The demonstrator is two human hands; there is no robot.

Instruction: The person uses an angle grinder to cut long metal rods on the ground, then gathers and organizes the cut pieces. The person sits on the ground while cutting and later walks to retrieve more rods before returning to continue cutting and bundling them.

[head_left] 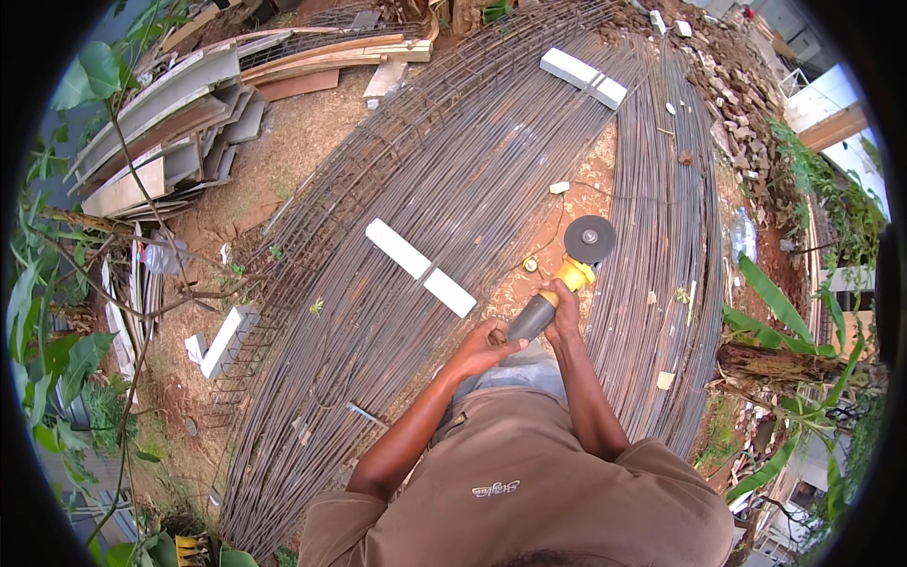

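Note:
An angle grinder (pixel 531 319) with a dark grey body and yellow head slants away from me in front of my waist. Its dark round disc (pixel 576 248) points to the far side. My right hand (pixel 565 310) is wrapped round the grinder just behind the yellow head. At the grinder's rear end, my left hand (pixel 475 352) has its thumb along the body and its fingers curled. Beneath both hands run long rusty steel bars (pixel 453 203), laid side by side. A white block (pixel 399 249) rests across them, left of the grinder.
A second white block (pixel 567 68) lies across the bars farther off. Thin cable with a pale connector (pixel 559 188) crosses the bare soil beyond the grinder. Tied steel cages (pixel 350 180) flank the bars on the left, with stacked boards (pixel 156 104) behind. Rubble (pixel 742 132) lines the right.

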